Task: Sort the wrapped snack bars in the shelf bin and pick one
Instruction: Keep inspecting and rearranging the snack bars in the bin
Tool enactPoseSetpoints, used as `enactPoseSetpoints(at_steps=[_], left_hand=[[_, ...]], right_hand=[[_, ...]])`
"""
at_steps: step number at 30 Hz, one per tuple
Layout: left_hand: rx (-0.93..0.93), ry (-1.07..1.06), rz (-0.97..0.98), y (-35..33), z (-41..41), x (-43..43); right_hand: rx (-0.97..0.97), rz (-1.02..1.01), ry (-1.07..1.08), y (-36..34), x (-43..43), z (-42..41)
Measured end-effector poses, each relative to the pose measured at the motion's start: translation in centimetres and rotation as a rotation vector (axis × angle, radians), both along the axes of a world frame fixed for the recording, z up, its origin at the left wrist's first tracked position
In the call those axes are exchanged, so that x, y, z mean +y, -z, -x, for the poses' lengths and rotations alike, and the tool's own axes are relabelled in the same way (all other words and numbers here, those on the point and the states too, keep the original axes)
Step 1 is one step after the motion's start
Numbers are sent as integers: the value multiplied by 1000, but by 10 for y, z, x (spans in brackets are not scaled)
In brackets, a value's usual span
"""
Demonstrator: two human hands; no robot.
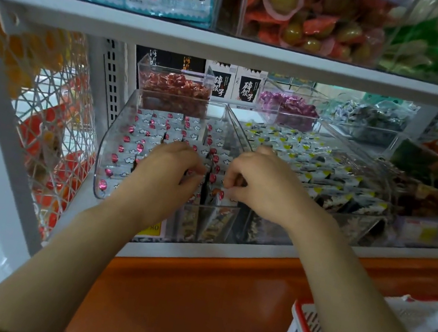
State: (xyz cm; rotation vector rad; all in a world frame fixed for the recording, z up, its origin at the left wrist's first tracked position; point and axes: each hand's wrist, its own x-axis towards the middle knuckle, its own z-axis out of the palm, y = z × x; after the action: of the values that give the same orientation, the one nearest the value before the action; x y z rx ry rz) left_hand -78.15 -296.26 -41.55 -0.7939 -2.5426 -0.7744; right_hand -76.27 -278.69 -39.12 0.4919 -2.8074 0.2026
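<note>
A clear plastic shelf bin [105,146] holds several rows of silver-wrapped snack bars [157,128] with red marks, standing on edge. My left hand [164,169] reaches into the bin's middle, fingers curled down among the bars. My right hand [264,182] is just to its right, at the bin's right side, fingertips pinched on the top edges of the bars near the front. Whether either hand has lifted a bar free cannot be told. The hands hide the bars beneath them.
A second clear bin [371,222] of silver bars with yellow marks sits to the right. Small bins of red candies [174,87] and purple candies [286,109] stand behind. A white shelf board [233,47] runs overhead. A white basket with a red rim [306,330] hangs at lower right.
</note>
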Motion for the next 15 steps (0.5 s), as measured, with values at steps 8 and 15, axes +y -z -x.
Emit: enactPoseSetpoints(at_steps=[8,15], left_hand=[[-94,69,-141,-12,-9,4],[-188,182,-224,-14,-14,6]], right_hand=[[46,790,-35,-12,11,-12],[67,1347,-63,-6,12,-19]])
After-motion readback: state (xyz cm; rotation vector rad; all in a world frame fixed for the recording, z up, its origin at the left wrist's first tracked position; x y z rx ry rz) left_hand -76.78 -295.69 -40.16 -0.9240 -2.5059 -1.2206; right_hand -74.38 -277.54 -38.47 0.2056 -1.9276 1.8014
